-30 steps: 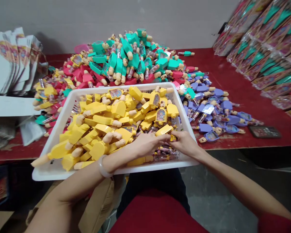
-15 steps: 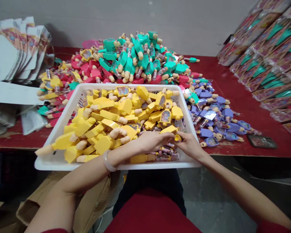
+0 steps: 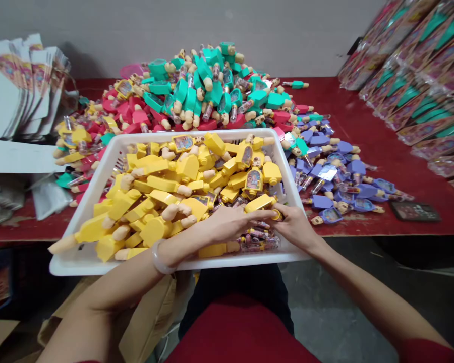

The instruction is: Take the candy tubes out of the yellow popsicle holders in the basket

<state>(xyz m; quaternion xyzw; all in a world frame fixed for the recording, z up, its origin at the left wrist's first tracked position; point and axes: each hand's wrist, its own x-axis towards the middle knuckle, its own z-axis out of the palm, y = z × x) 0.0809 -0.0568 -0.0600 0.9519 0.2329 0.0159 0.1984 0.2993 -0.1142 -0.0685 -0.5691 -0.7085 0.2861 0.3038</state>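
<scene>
A white plastic basket in front of me holds a heap of yellow toy cases, many with beige, paw-like ends. At its right front, my left hand grips one yellow toy case, with the index finger stretched along its near side. My right hand closes its fingers round the round neck end of the same case, close to the left fingertips. Below the hands, small clear tubes with printed wrapping lie in the basket. My fingers partly hide the neck.
Behind the basket rises a pile of green toy cases and red ones. Purple cases spread to the right, near a dark phone-like object. Packed cards stand at right, printed cards at left. An open carton is below.
My left index finger now reaches farther right across the neck of the yellow case. Both hands stay on it at the same spot in the basket. The view has shifted slightly.
</scene>
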